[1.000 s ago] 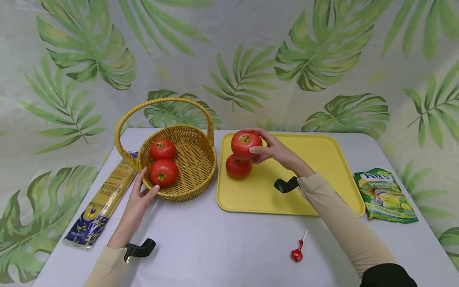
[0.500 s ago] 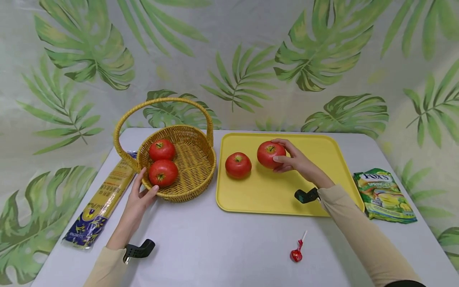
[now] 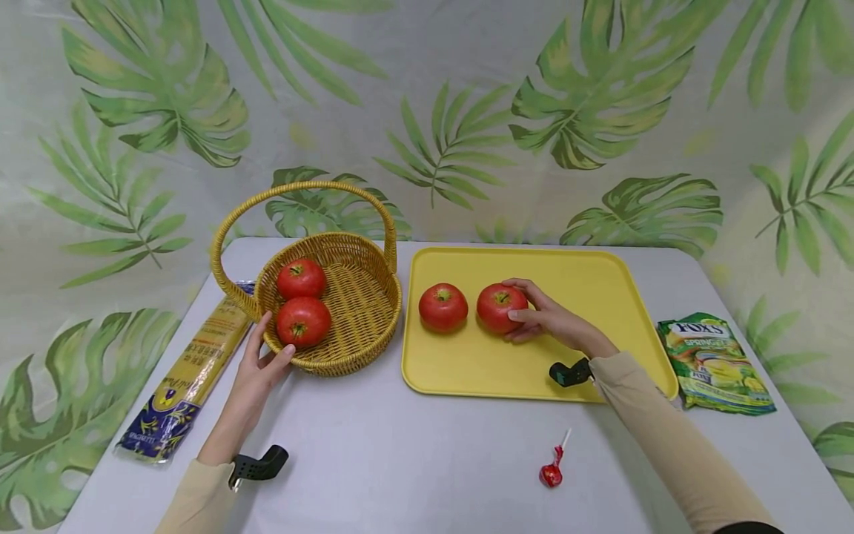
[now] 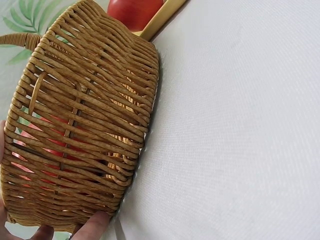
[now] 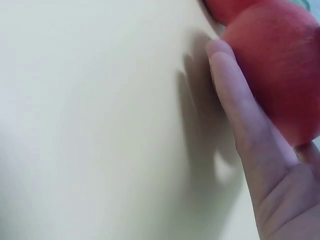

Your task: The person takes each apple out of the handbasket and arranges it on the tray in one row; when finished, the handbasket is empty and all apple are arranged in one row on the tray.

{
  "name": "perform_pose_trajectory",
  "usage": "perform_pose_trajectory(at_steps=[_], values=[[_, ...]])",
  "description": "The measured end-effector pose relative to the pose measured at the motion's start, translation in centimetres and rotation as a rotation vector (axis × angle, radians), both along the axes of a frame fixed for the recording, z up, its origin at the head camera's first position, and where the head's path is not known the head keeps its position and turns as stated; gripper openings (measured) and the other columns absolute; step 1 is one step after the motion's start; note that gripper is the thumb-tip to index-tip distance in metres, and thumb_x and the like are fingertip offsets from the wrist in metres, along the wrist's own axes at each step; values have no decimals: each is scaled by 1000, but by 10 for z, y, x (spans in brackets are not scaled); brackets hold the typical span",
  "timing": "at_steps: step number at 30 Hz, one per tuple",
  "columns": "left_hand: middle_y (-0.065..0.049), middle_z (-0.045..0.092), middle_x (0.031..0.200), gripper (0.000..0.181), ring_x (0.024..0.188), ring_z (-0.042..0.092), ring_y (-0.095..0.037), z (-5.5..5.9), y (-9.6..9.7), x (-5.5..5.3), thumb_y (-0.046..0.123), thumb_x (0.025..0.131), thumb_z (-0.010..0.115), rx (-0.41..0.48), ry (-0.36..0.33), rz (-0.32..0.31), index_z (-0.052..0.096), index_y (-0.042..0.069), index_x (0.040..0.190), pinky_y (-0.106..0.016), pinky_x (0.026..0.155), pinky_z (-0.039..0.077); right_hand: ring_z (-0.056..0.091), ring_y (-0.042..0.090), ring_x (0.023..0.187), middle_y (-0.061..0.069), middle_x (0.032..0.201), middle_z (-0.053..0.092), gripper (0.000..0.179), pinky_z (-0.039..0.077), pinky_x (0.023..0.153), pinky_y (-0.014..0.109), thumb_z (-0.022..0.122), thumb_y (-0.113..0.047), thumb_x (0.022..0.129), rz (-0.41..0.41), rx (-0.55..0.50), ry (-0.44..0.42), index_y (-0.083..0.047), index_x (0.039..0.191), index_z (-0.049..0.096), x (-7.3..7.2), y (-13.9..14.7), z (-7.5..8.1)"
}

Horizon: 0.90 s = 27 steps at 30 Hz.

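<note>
My right hand (image 3: 557, 320) holds a red apple (image 3: 497, 310) low over the yellow tray (image 3: 534, 371), thumb on its near side and fingers round its right side. In the right wrist view the fingers (image 5: 232, 95) lie along the apple's lower side. A second apple (image 3: 443, 308) sits on the tray just left of it. My left hand (image 3: 259, 374) grips the near-left rim of a wicker basket (image 3: 363, 304), its thumb over the edge. Two apples, one behind the other (image 3: 302, 279), lie in the basket's left half. The left wrist view shows the basket's woven side (image 4: 85, 115) and some fingertips.
A pasta packet (image 3: 193, 378) lies left of the basket, partly under its handle side. Right of the tray is a green Fox's candy bag (image 3: 717, 363). A red lollipop (image 3: 551, 471) lies on the white table (image 3: 400, 460) in front.
My right hand has carried the apple rightward from above the other tray apple, then lowered it beside that one. The left hand stays on the basket.
</note>
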<state>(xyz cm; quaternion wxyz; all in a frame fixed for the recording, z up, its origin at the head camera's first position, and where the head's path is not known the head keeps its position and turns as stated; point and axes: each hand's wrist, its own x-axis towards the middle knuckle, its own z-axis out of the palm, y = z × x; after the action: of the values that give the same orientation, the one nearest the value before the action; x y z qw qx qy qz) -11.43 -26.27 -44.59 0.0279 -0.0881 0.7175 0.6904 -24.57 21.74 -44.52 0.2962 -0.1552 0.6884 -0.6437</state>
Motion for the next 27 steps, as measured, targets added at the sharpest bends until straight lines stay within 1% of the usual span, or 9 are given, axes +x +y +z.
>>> perform_pose_trajectory(at_steps=[4,8,10,12,15,18,21,24,27], values=[[0,-13,158,75,139,16,-38,0,0,0,16,99,53,0,-3,0,5,30,155,-48,106,29,62,47,95,24,145,19,61,51,84,51,51,-10,99,18,-38,-51,-20,147,15,0,6,-3],[1,-12,158,75,140,16,-38,1,-1,0,17,99,53,-5,-8,1,4,31,155,-48,106,29,61,47,99,23,146,13,63,50,86,52,48,-8,100,40,-85,-112,-22,147,9,0,10,-5],[0,-12,158,75,140,16,-38,1,-1,0,18,99,53,-7,-8,1,4,31,155,-48,106,30,60,47,101,22,147,11,63,48,87,53,47,-7,100,48,-100,-128,-22,148,8,0,10,-4],[0,-12,158,75,140,16,-38,0,-1,0,17,99,53,-7,-7,1,4,30,155,-48,106,30,59,48,102,20,149,9,64,48,88,54,48,-8,100,55,-95,-127,-22,148,8,0,10,-3],[0,-13,158,75,140,16,-38,0,-1,0,17,99,53,-6,-12,2,4,30,155,-48,106,29,59,49,101,15,152,7,63,48,87,54,49,-8,100,55,-55,-74,-19,149,11,1,11,1],[1,-13,158,75,140,16,-38,0,-1,0,17,99,53,-4,-16,3,4,30,155,-48,106,29,61,49,96,13,154,9,63,52,83,53,53,-9,98,47,9,30,-14,149,16,2,10,8],[1,-12,158,76,140,16,-36,1,0,0,18,99,53,-2,-19,5,4,31,155,-47,107,29,63,47,91,14,153,14,63,55,78,48,57,-11,96,36,58,133,-10,148,21,4,8,16],[1,-11,158,76,140,16,-35,1,0,0,19,99,54,-3,-24,7,4,32,155,-46,107,29,65,43,88,14,151,19,60,57,75,44,59,-11,95,26,67,210,-8,146,26,5,4,24],[1,-10,158,76,140,16,-35,2,0,0,20,99,54,-9,-28,8,4,32,155,-45,107,29,65,39,88,14,149,27,55,57,73,43,59,-10,95,26,54,258,-7,143,33,7,-5,34]])
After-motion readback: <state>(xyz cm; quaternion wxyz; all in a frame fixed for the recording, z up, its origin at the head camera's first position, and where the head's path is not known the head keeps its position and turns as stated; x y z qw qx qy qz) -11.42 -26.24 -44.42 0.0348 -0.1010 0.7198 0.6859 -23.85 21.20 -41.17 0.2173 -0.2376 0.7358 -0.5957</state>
